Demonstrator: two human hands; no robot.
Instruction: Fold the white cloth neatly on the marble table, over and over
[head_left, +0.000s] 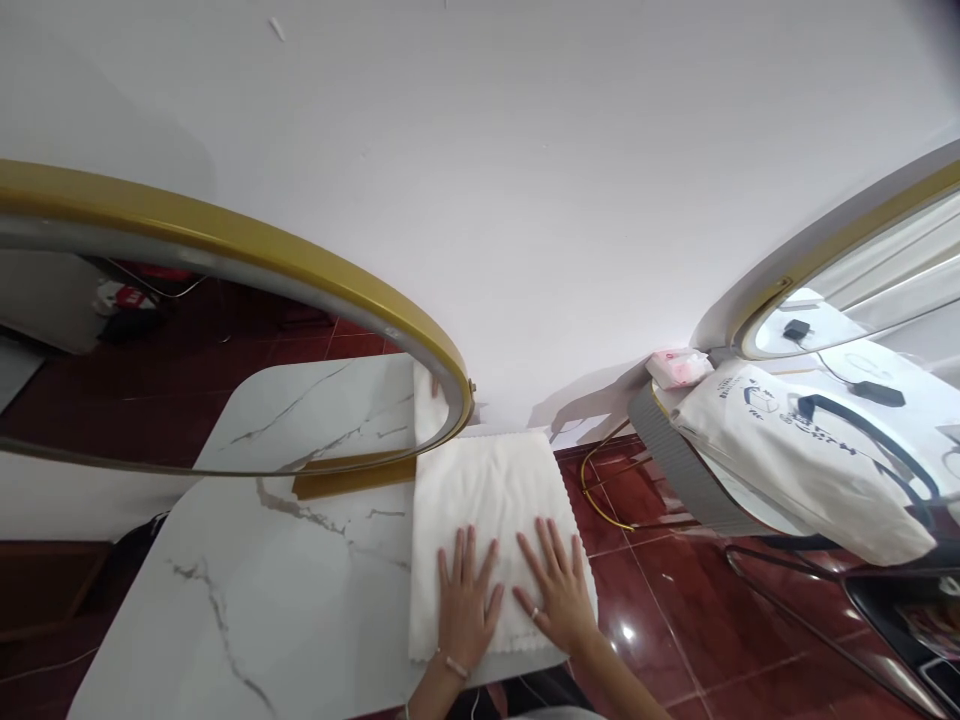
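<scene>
While both palms lie flat on it, the white cloth [487, 520] sits spread over the right end of the marble table [285, 600], its far edge reaching the wall and its near right corner hanging slightly past the table's edge above the red tiled floor [660, 610]. The left hand [465, 600] rests on the near part of the cloth with fingers stretched out and slightly apart, gripping nothing, a thin bracelet showing at the wrist. The right hand [559, 590] lies just beside it, likewise flat and spread with nothing grasped, a ring on one finger; the two hands are close but not touching. Just left of the cloth's far end stands an oval mirror with a gold frame [315, 290], tilted against the white wall [525, 150] and reflecting the marble top and the cloth's corner. Well apart to the right, a white tote bag [795, 460] with dark print and dark handles lies on another table, with a small pink packet [679, 368] near it and a second gold-rimmed mirror [847, 270] behind.
</scene>
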